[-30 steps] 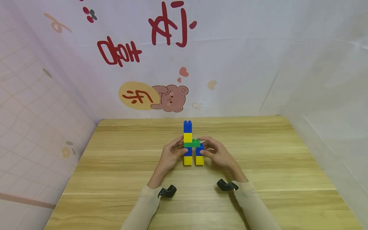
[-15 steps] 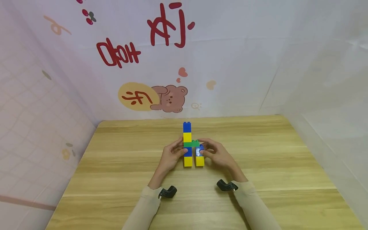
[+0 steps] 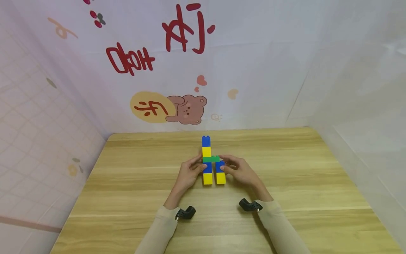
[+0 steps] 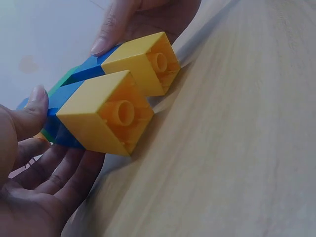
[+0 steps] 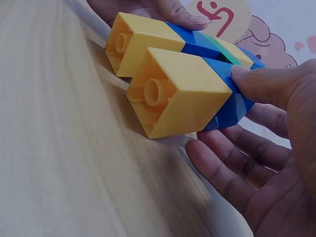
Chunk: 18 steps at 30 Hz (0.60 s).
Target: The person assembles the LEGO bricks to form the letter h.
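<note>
My left hand (image 3: 188, 173) grips a tall column of toy building bricks by its lower blue brick (image 3: 208, 170), thumb on the near face. Below that brick is a yellow one (image 3: 207, 179); above come a longer green brick (image 3: 210, 159), a yellow brick (image 3: 207, 152) and a blue top brick (image 3: 206, 141). The green brick juts rightward. Under its free end, my right hand (image 3: 241, 171) pinches a blue brick (image 3: 218, 170) joined to a yellow brick (image 3: 221, 178). Both yellow ends show hollow undersides in the wrist views, tilted off the table.
The wooden table (image 3: 133, 197) lies beneath the hands. A white printed backdrop (image 3: 253, 70) with a bear and red characters rises behind its far edge, with pale side sheets at left and right. Dark wrist devices (image 3: 185, 213) sit at both cuffs.
The right-hand pair of bricks has come in line beneath the green brick's free end; the blue stud that showed beside it is now hidden. The column tilts slightly. Both hands keep their holds.
</note>
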Motion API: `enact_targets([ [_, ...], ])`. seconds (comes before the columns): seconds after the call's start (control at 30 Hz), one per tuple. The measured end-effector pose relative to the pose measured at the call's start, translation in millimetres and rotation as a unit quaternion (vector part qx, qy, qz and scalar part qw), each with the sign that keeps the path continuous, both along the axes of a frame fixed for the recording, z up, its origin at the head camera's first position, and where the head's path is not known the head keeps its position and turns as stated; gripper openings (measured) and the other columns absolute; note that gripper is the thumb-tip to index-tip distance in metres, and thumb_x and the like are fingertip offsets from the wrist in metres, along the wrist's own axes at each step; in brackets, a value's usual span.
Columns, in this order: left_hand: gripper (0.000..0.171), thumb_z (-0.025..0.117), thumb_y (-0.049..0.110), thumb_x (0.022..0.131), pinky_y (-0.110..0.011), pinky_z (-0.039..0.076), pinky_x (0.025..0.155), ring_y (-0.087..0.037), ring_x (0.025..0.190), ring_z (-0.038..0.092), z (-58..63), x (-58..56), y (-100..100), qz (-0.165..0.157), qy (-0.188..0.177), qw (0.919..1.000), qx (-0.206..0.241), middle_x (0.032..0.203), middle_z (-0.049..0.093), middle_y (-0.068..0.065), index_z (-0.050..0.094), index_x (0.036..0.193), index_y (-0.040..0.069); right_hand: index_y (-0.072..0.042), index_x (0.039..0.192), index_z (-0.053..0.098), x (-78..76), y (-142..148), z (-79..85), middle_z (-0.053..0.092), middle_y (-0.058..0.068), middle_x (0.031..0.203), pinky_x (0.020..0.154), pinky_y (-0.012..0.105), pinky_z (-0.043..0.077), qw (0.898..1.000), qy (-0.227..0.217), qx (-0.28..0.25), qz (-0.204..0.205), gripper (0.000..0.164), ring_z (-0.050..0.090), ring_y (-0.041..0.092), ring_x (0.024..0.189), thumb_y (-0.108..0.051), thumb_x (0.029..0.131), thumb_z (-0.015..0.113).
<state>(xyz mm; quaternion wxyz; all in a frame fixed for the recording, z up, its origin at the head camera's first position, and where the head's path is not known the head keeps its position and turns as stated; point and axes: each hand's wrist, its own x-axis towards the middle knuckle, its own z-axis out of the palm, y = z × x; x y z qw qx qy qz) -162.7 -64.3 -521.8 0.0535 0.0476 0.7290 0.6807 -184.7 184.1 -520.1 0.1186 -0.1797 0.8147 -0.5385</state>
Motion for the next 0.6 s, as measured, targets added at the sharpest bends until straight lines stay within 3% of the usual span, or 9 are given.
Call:
enact_targets([
  [0.6, 0.046, 0.074, 0.022, 0.095, -0.026, 0.064, 0.081, -0.023, 0.1, 0.072, -3.1, 0.3, 2.0, 0.031, 0.021, 0.9976, -0.057, 0.116, 0.074, -0.018, 0.065, 0.135, 0.0, -0.017, 0.131, 0.069, -1.8, 0.1, -7.4, 0.072, 0.005, 0.126, 0.11, 0.053, 0.052, 1.0, -0.01, 0.011, -0.023, 0.038, 0.068, 0.026, 0.116, -0.033, 0.096, 0.073],
])
